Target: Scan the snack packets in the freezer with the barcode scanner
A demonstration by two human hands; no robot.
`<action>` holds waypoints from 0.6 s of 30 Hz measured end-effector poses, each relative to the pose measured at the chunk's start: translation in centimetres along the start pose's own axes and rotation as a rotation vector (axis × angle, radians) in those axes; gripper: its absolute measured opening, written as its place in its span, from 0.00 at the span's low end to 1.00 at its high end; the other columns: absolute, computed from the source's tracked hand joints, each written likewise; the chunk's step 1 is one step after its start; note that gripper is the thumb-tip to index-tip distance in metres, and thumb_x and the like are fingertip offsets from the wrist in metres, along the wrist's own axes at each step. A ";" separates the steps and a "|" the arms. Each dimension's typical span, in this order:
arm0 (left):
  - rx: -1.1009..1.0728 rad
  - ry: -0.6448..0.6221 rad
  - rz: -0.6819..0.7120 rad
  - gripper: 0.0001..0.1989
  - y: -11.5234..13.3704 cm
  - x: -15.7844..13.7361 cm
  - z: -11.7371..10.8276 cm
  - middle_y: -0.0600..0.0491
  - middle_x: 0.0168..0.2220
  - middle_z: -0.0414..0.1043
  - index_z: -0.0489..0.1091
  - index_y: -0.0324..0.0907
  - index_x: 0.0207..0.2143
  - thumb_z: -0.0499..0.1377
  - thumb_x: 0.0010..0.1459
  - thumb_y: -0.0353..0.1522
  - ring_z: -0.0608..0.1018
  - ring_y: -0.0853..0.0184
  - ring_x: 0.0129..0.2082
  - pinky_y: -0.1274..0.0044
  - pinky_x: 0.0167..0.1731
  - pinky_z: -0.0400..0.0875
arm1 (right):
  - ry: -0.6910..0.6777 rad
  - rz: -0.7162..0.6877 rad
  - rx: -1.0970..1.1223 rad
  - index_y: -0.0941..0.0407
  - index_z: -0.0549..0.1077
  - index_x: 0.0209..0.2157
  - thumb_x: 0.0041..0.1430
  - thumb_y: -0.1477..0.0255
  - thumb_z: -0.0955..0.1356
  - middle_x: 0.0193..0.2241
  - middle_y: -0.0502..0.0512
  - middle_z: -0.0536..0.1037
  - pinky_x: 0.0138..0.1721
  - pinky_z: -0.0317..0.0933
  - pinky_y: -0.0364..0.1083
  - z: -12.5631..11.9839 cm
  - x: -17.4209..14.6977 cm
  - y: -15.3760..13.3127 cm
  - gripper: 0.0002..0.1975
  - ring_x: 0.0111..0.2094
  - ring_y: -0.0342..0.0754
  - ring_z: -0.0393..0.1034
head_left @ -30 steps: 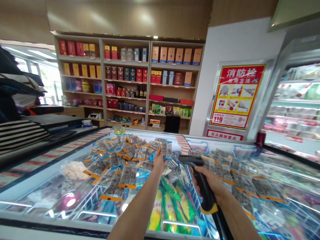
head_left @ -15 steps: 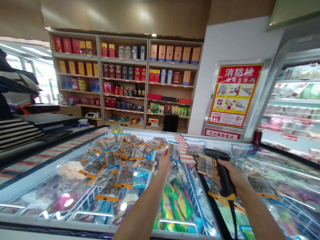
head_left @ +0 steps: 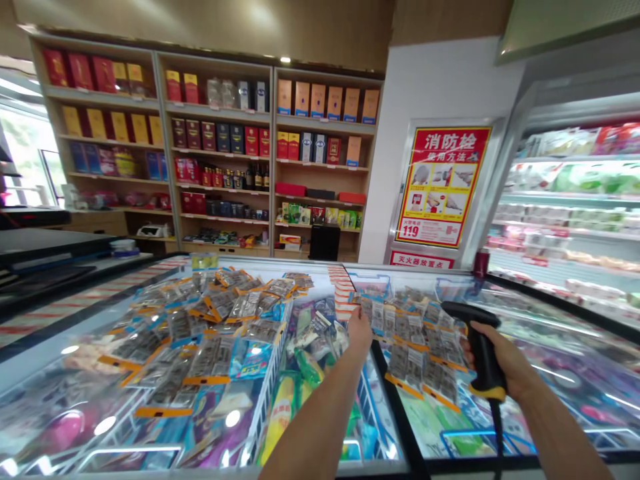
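Observation:
My right hand (head_left: 505,353) is wrapped round the handle of a black and yellow barcode scanner (head_left: 485,353), its cable hanging down. With closed fingers, my left hand (head_left: 359,328) pinches the edge of a clear snack packet (head_left: 377,317) at the near end of the right-hand group. Between my hands, several similar packets (head_left: 413,327) with orange and blue edges lie on the glass freezer lid. A larger heap of the same packets (head_left: 245,305) spreads over the lid to the left of my left arm.
Below the glass of the chest freezer (head_left: 393,400), wire baskets hold bags, among them yellow corn packs (head_left: 280,407). Wooden shelves (head_left: 273,160) with boxes and bottles stand behind. A lit fridge (head_left: 575,200) is at right, near a red sign (head_left: 443,187).
My left hand has carried a packet from the left heap rightwards to the group on the right lid. The scanner has moved right, away from the packets. The view has turned right.

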State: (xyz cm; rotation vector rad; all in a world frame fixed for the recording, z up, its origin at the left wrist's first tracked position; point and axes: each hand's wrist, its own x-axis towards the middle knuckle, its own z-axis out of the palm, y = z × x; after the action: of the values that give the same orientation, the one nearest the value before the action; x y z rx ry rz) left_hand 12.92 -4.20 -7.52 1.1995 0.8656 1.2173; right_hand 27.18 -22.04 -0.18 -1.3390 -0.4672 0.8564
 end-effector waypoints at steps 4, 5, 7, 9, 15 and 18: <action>0.190 -0.012 0.065 0.19 0.2 -1.0 2.7 0.44 0.44 0.66 0.63 0.37 0.45 0.51 0.47 0.24 0.67 0.62 0.46 0.74 0.46 0.56 | 0.000 0.014 0.040 0.57 0.64 0.22 0.47 0.70 0.64 0.12 0.48 0.66 0.12 0.56 0.40 -0.5 -0.1 0.1 0.06 0.12 0.40 0.60; 0.190 -0.042 0.070 0.20 0.3 -1.3 3.4 0.43 0.45 0.66 0.62 0.37 0.45 0.51 0.46 0.24 0.66 0.62 0.47 0.75 0.47 0.55 | 0.003 0.016 0.043 0.57 0.64 0.22 0.47 0.70 0.64 0.12 0.48 0.67 0.12 0.56 0.40 -0.5 -0.1 0.1 0.06 0.12 0.40 0.60; 0.200 -0.104 0.088 0.19 0.7 -1.7 4.4 0.43 0.45 0.66 0.63 0.36 0.44 0.51 0.46 0.23 0.66 0.62 0.46 0.75 0.47 0.55 | 0.010 0.018 0.037 0.57 0.64 0.22 0.47 0.70 0.64 0.12 0.49 0.67 0.13 0.56 0.40 -0.2 -0.3 0.2 0.06 0.12 0.40 0.60; 0.221 -0.143 0.119 0.17 1.2 -1.7 4.6 0.42 0.42 0.67 0.64 0.36 0.41 0.51 0.47 0.24 0.67 0.61 0.45 0.74 0.46 0.56 | 0.006 0.017 0.027 0.57 0.64 0.22 0.47 0.69 0.64 0.12 0.49 0.67 0.12 0.56 0.40 0.2 -0.5 0.2 0.07 0.12 0.40 0.60; 0.277 -0.065 0.211 0.14 2.5 -0.2 -1.3 0.45 0.41 0.68 0.66 0.38 0.39 0.51 0.47 0.24 0.68 0.61 0.43 0.72 0.46 0.57 | -0.075 0.041 -0.025 0.57 0.64 0.20 0.48 0.67 0.64 0.11 0.49 0.67 0.11 0.56 0.41 3.4 -1.5 0.3 0.09 0.11 0.41 0.60; 0.324 0.034 0.227 0.14 3.5 0.5 -6.4 0.41 0.44 0.66 0.67 0.36 0.36 0.52 0.45 0.22 0.66 0.59 0.47 0.71 0.49 0.53 | -0.133 0.035 -0.050 0.57 0.63 0.19 0.49 0.67 0.63 0.11 0.49 0.67 0.10 0.55 0.40 6.0 -2.0 0.7 0.10 0.11 0.40 0.60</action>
State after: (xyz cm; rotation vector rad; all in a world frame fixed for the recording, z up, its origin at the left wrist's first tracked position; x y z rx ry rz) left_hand 6.11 -2.59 -5.37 1.5761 0.9987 1.3141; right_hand 21.35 -19.72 0.70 -1.3445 -0.5730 0.9726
